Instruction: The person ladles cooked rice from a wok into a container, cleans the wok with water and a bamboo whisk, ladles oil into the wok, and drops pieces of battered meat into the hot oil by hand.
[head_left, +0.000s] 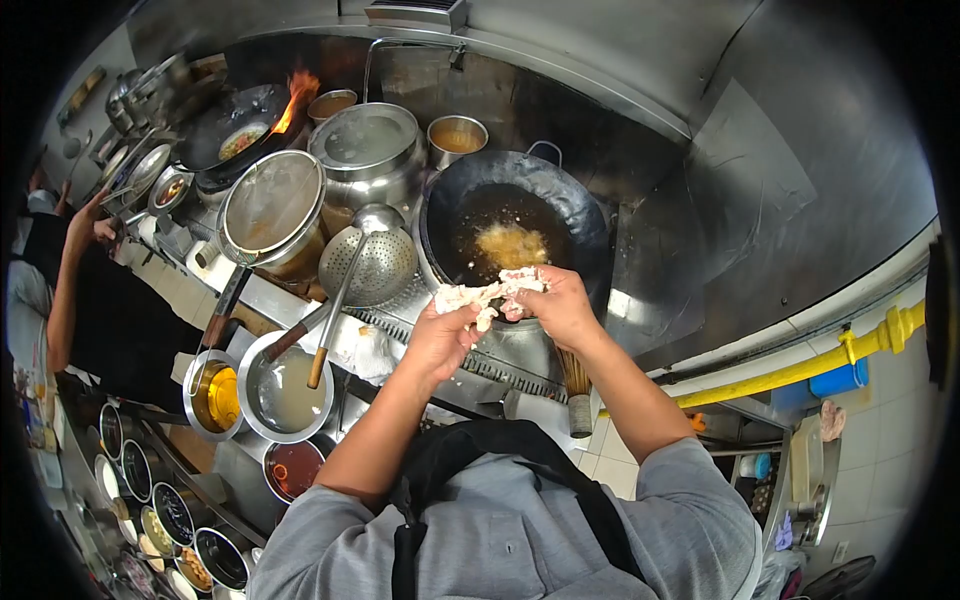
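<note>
Pale, lumpy flour-coated food, perhaps raw meat, is stretched between my two hands at the near edge of the wok. My left hand is closed on one end of it, with thumb and fingers pinching. The other end sits in the closed fingers of my right hand. In the wok's dark oil just beyond, a golden piece of frying food bubbles. Left of the wok, a perforated strainer lies with a ladle across it.
A lidded pot, a small pot of brown liquid and a mesh-covered pot stand behind left. Nearer are pans of cloudy liquid and yellow oil. A bamboo brush hangs below the wok. Another person works beside a flaming wok.
</note>
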